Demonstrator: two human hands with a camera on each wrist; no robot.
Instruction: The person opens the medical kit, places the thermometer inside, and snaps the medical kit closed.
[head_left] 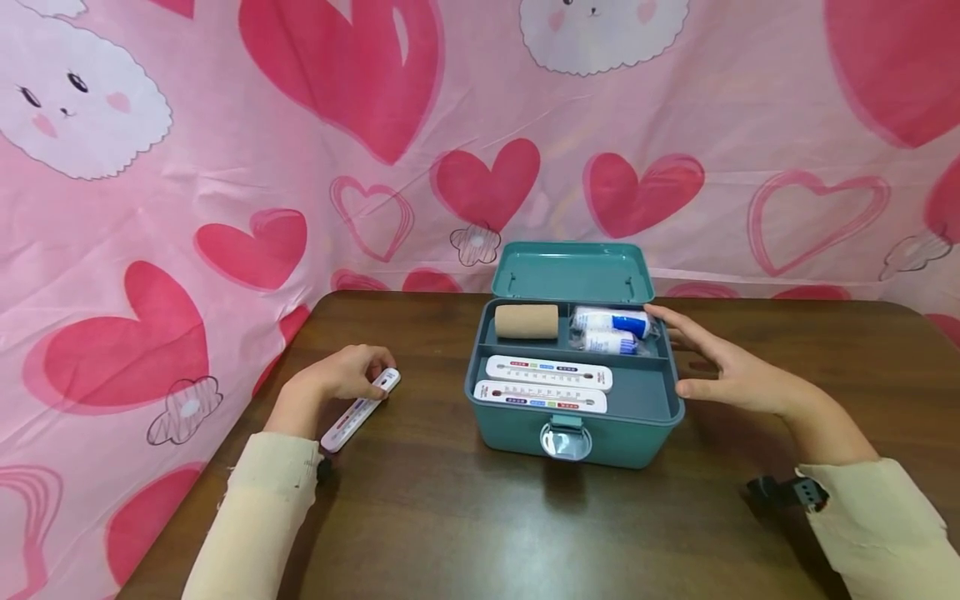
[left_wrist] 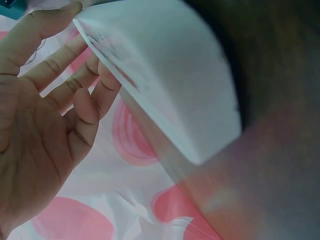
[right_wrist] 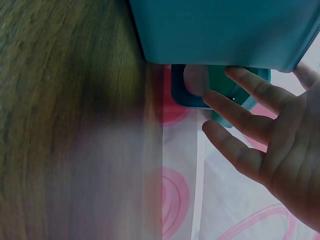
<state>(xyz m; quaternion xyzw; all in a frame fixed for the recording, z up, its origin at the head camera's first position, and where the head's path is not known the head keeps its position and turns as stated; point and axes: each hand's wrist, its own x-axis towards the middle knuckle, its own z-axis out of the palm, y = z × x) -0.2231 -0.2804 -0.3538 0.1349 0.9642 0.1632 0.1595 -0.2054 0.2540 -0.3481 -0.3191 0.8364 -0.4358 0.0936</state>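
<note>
My left hand (head_left: 347,372) pinches a white thermometer (head_left: 352,421) between thumb and fingers, low over the left of the table. In the left wrist view its white body (left_wrist: 165,65) slants across close to the camera, the thumb on its upper end. The right hand (head_left: 738,377) rests at the right side of a teal box (head_left: 645,433), fingers spread and thumb by the front rim. Two more thermometers (head_left: 549,372) lie in the box's front compartment. Behind them sit a tan bandage roll (head_left: 527,322) and wrapped white rolls (head_left: 607,340) with blue labels.
The box's lid (head_left: 573,275) stands open at the back, and a clear latch (head_left: 566,440) hangs on its front. A brown wooden table (head_left: 442,517) carries everything. Behind and to the left hangs a pink cloth (head_left: 480,108) with hearts.
</note>
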